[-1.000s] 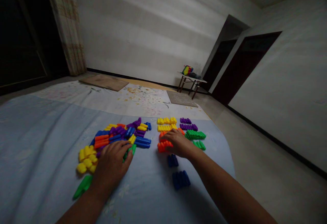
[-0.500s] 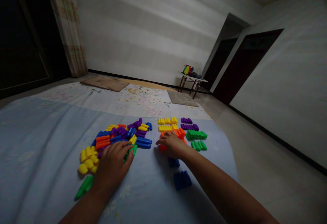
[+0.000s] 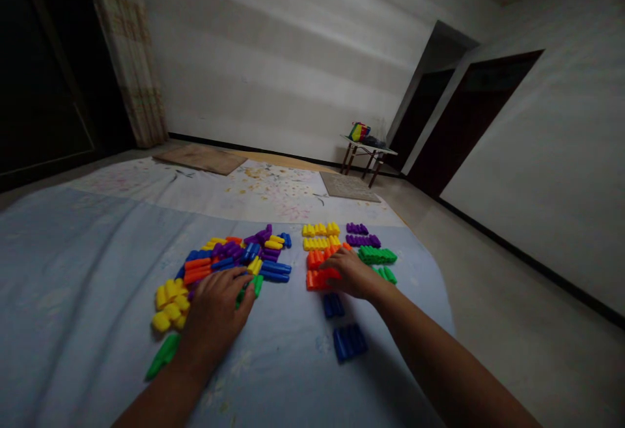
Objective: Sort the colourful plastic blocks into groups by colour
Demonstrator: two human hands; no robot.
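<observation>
My left hand (image 3: 222, 304) rests at the near edge of a mixed heap of plastic pieces. Its thumb and fingers are apart around a green piece (image 3: 257, 285), partly hidden by the hand. Over the right part of two rows of orange pieces (image 3: 317, 279) is my right hand (image 3: 349, 273), fingers loosely bent and touching them. The hand covers some of the orange. In the heap lie purple pieces (image 3: 229, 251), blue pieces (image 3: 276, 271), more orange pieces (image 3: 198, 270) and yellow pieces (image 3: 170, 294). A separate green piece (image 3: 163, 355) lies beside my left wrist.
Yellow rows (image 3: 319, 243), purple rows (image 3: 362, 240) and green rows (image 3: 377, 255) stand behind and right of the orange ones. Dark blue groups (image 3: 350, 343) are nearer. A floral cloth (image 3: 273, 363) covers the surface. Boards (image 3: 202, 158) lie at its far side; a small table (image 3: 368, 146) stands beyond.
My right hand has drawn back to the right across the orange rows, uncovering their left ends and more of the blue group. My left hand stays in place on the heap.
</observation>
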